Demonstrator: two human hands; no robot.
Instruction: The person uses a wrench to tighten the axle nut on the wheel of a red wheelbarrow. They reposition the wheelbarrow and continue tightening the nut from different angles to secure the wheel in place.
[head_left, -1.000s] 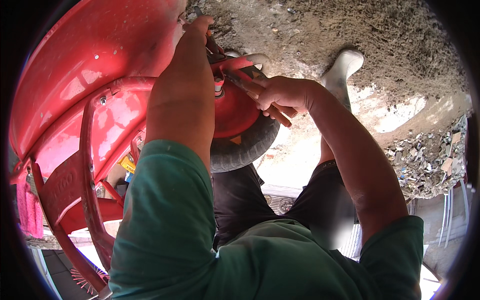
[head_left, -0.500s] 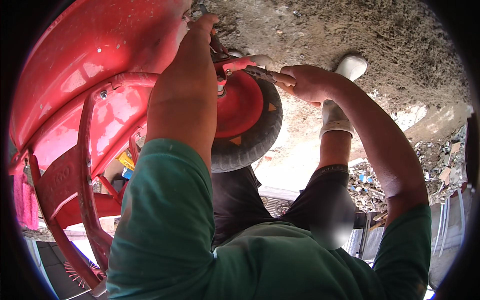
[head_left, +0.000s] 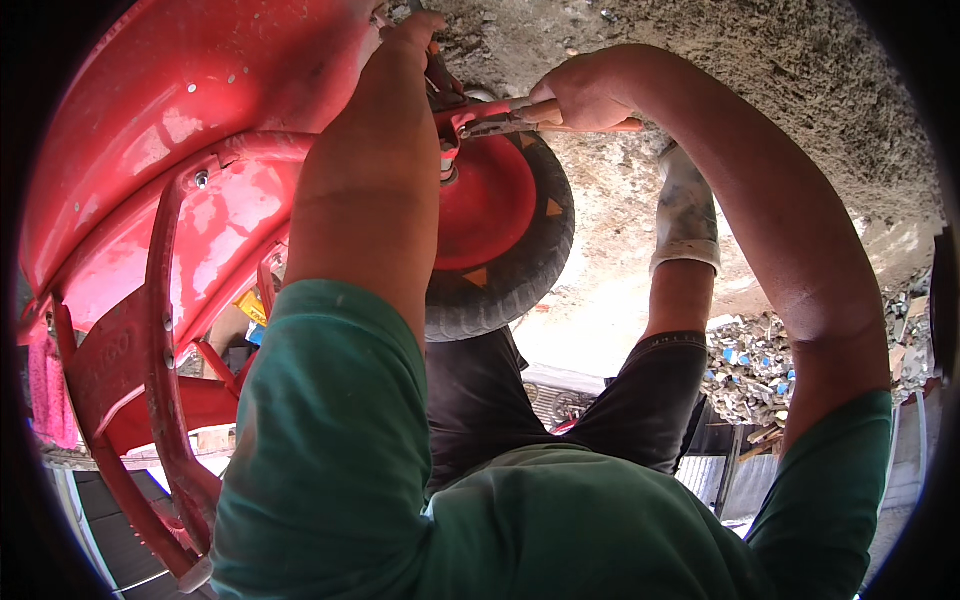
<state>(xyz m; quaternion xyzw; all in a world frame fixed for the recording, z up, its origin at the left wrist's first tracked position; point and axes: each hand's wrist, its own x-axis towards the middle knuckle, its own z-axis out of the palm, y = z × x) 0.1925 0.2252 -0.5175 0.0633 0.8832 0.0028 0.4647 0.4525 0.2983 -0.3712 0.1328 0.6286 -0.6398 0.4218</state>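
Rough, grey-brown ground [head_left: 830, 110] spreads beneath everything, bleached by sunlight beside the wheel. Starting at the far left, we see a fluffy pink thing [head_left: 52, 395] next to the frame of a red wheelbarrow [head_left: 200, 85], which fills the upper left with the outside of its tray toward us; its glossy paint is scuffed, with pale patches and a few small round spots. Its tubular leg [head_left: 165, 260] runs down toward the lower edge. At the top, just right of the tray, the left hand [head_left: 412, 35] is clenched around a dark tool [head_left: 440, 75] with a bit of orange on it, though much of that grip is hidden from us. Below it and to the right stands the wheel [head_left: 490, 205], a red disc in a black, treaded tyre marked with orange triangles. Across its upper part lie the pliers [head_left: 495, 126], grey and worn at the head, orange at the handles; their long axis runs nearly level, head to the left at a bolt on the red bracket [head_left: 450, 122], handles to the right. We cannot tell whether the jaws bite it. The right hand [head_left: 585, 95] grasps those handles. Farther right come a pale boot [head_left: 685, 205] and heaped rubble [head_left: 750, 365].
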